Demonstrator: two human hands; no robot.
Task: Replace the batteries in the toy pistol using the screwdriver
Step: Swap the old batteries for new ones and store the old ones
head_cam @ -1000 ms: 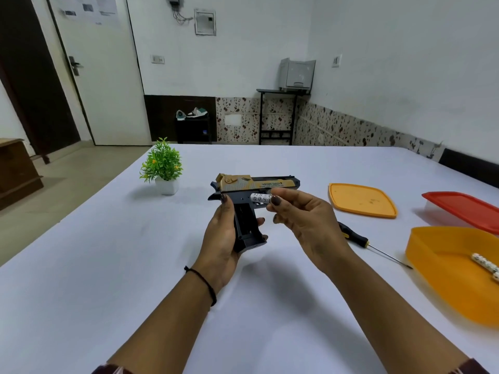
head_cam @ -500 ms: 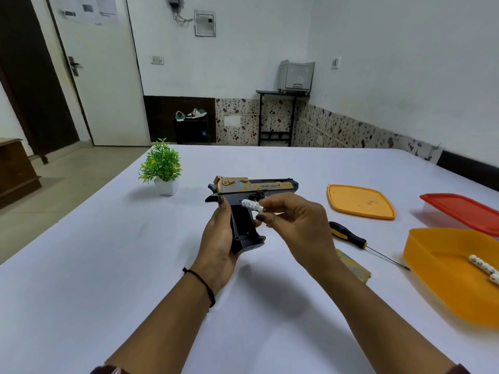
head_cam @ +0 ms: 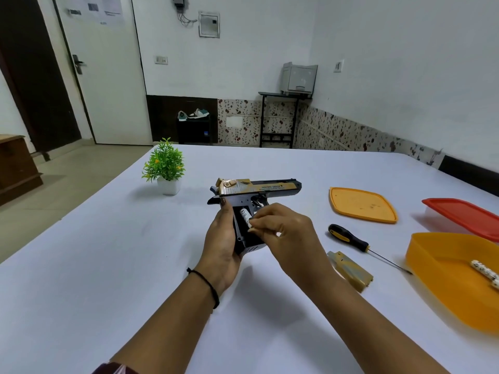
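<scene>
While left hand [head_cam: 220, 240] is gripping toy pistol [head_cam: 259, 188], right hand [head_cam: 289, 233] is pinching battery [head_cam: 245, 215] into its handle; next, likely pressing it home.

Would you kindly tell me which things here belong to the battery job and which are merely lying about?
Job: pistol, gripped by the left hand; battery, pinched by the right hand at the open grip; screwdriver; cover; tub holding more batteries.
Lying about: plant; orange lid; red-lidded box.
</scene>
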